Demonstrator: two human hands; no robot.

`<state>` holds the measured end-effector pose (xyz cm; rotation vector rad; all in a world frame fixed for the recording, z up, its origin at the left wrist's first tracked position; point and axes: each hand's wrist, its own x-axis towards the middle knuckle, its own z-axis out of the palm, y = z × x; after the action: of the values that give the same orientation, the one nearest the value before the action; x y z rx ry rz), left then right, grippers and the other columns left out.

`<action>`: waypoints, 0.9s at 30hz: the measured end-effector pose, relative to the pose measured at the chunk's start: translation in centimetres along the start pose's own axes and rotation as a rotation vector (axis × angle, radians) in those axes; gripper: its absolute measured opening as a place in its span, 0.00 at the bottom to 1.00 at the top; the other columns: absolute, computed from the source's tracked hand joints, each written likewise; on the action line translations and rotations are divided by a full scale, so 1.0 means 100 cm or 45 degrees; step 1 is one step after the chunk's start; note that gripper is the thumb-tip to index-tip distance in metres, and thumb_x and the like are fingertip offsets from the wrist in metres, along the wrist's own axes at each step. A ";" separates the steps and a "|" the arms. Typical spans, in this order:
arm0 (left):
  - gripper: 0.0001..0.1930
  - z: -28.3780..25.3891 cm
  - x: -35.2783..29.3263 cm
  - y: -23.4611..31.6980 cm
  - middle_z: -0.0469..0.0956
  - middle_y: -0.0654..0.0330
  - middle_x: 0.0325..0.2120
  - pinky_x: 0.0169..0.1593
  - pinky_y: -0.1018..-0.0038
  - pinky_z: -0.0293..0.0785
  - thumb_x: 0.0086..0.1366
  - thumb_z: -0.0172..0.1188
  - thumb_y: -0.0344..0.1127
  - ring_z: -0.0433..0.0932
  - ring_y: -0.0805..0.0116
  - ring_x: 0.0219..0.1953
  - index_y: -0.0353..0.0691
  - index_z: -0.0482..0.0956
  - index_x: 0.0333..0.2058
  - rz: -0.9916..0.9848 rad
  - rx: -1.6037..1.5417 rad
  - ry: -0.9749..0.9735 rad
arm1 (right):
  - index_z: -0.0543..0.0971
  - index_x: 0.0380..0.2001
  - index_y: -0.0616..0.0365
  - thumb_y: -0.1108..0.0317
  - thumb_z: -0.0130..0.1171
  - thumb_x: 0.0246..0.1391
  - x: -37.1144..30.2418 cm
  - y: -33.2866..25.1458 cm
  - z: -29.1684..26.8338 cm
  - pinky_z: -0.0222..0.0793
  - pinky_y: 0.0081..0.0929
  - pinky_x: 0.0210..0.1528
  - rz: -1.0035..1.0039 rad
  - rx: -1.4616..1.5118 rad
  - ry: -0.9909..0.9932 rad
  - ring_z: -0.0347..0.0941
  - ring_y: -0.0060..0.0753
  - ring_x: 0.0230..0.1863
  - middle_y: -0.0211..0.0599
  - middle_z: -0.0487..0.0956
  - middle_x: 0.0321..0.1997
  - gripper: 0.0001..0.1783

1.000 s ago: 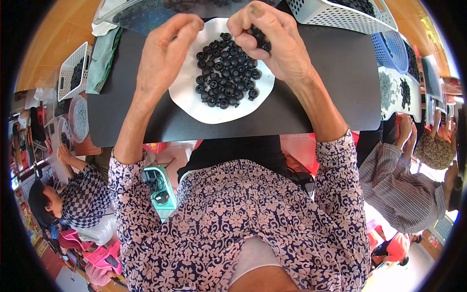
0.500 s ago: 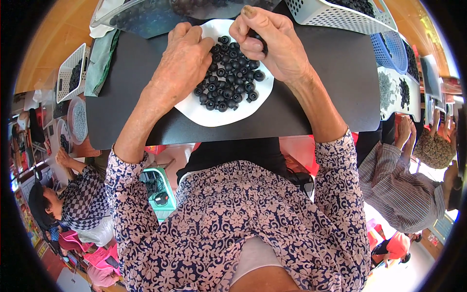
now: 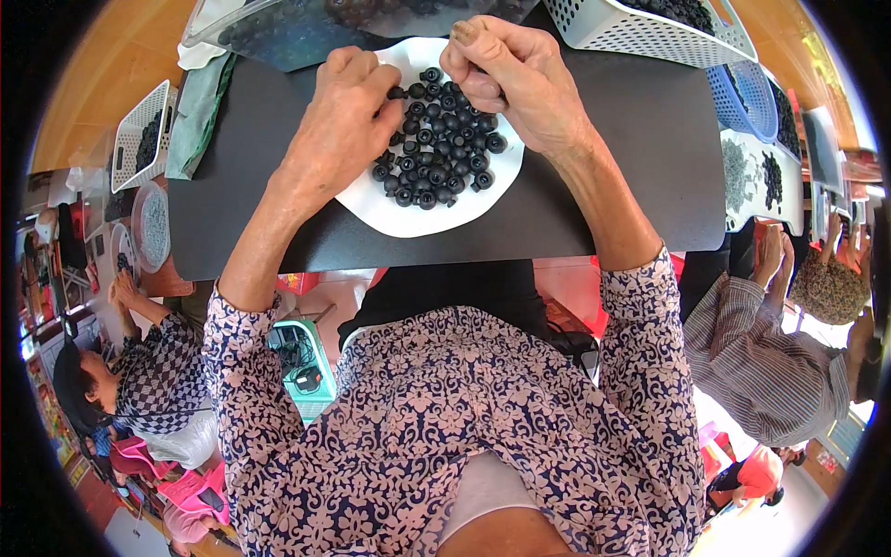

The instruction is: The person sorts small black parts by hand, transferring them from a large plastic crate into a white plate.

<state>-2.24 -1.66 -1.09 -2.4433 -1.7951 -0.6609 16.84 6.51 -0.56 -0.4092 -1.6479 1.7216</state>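
Many small round black parts (image 3: 450, 139), some with a ringed opening, lie heaped in a white wavy-edged plate (image 3: 399, 218) on the dark table. Over the plate's left edge, my left hand (image 3: 348, 121) is closed, with a small black part (image 3: 397, 93) at the tips of its thumb and forefinger. Above the plate's right edge is my right hand (image 3: 524, 88), its fingers curled in and the thumb pressed on top. Whatever sits inside those right fingers is hidden.
A clear tub (image 3: 306, 37) of dark parts stands behind the plate. White (image 3: 640, 37) and blue (image 3: 742, 107) perforated baskets are at the back right. A green cloth (image 3: 200, 116) hangs at the table's left edge. Other people (image 3: 770, 362) sit on both sides.
A small black part now shows at my left fingertips. The dark piece that showed in my right hand is out of sight. Both hands have shifted only slightly.
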 end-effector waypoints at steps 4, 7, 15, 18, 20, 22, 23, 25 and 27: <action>0.11 -0.013 -0.003 0.003 0.78 0.57 0.33 0.48 0.71 0.71 0.60 0.58 0.32 0.74 0.63 0.40 0.30 0.78 0.38 -0.372 -0.772 0.027 | 0.79 0.38 0.62 0.61 0.59 0.59 0.001 -0.001 0.006 0.53 0.11 0.21 -0.086 -0.331 0.092 0.59 0.09 0.22 0.23 0.71 0.25 0.13; 0.12 -0.008 -0.005 0.000 0.78 0.60 0.34 0.48 0.75 0.71 0.64 0.56 0.35 0.75 0.70 0.38 0.31 0.78 0.40 -0.639 -1.548 -0.012 | 0.81 0.40 0.60 0.66 0.64 0.51 0.002 0.002 0.010 0.66 0.17 0.30 -0.235 -0.512 0.146 0.66 0.14 0.26 0.21 0.73 0.23 0.14; 0.13 -0.003 -0.007 0.014 0.77 0.57 0.37 0.50 0.71 0.70 0.68 0.53 0.37 0.75 0.70 0.40 0.31 0.78 0.41 -0.677 -2.207 -0.002 | 0.81 0.39 0.57 0.69 0.67 0.43 -0.001 0.000 0.020 0.66 0.16 0.27 -0.221 -0.683 0.083 0.66 0.15 0.24 0.24 0.72 0.23 0.16; 0.14 -0.004 -0.007 0.018 0.77 0.57 0.37 0.50 0.70 0.70 0.67 0.54 0.39 0.75 0.70 0.40 0.31 0.77 0.41 -0.695 -2.185 0.000 | 0.82 0.38 0.56 0.70 0.67 0.42 -0.001 0.004 0.020 0.66 0.18 0.25 -0.330 -0.786 0.107 0.66 0.17 0.22 0.27 0.72 0.24 0.16; 0.15 -0.002 -0.007 0.017 0.77 0.56 0.38 0.50 0.71 0.69 0.67 0.53 0.40 0.74 0.70 0.42 0.31 0.77 0.40 -0.682 -2.143 0.021 | 0.82 0.37 0.57 0.70 0.68 0.42 -0.002 0.002 0.019 0.65 0.19 0.25 -0.404 -0.891 0.124 0.65 0.17 0.21 0.27 0.72 0.24 0.15; 0.16 -0.002 -0.003 0.012 0.77 0.57 0.38 0.50 0.70 0.69 0.68 0.53 0.41 0.73 0.70 0.43 0.31 0.77 0.40 -0.709 -2.141 0.065 | 0.82 0.37 0.57 0.70 0.69 0.42 -0.002 0.001 0.020 0.65 0.19 0.24 -0.434 -0.871 0.113 0.64 0.17 0.21 0.27 0.72 0.24 0.15; 0.17 -0.002 -0.002 0.010 0.76 0.57 0.39 0.49 0.68 0.68 0.68 0.52 0.42 0.72 0.70 0.44 0.30 0.77 0.39 -0.734 -2.140 0.108 | 0.82 0.37 0.57 0.71 0.69 0.41 -0.002 0.001 0.021 0.64 0.19 0.24 -0.464 -0.852 0.103 0.64 0.17 0.20 0.27 0.72 0.24 0.15; 0.16 -0.004 0.005 0.015 0.76 0.58 0.37 0.49 0.68 0.68 0.68 0.51 0.41 0.72 0.67 0.43 0.30 0.77 0.39 -0.698 -2.091 0.180 | 0.82 0.37 0.57 0.71 0.69 0.41 -0.003 0.003 0.022 0.65 0.19 0.24 -0.453 -0.845 0.093 0.65 0.18 0.21 0.27 0.73 0.24 0.15; 0.15 -0.005 0.015 0.022 0.76 0.58 0.35 0.49 0.68 0.67 0.67 0.51 0.39 0.72 0.65 0.43 0.31 0.77 0.39 -0.661 -2.042 0.247 | 0.82 0.36 0.57 0.72 0.69 0.41 -0.002 0.005 0.022 0.66 0.20 0.25 -0.442 -0.840 0.085 0.67 0.19 0.21 0.28 0.75 0.25 0.15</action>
<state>-0.06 -1.18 0.35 -1.9620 -2.1011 -3.1888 15.38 4.77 -0.81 -0.4405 -2.0705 0.8787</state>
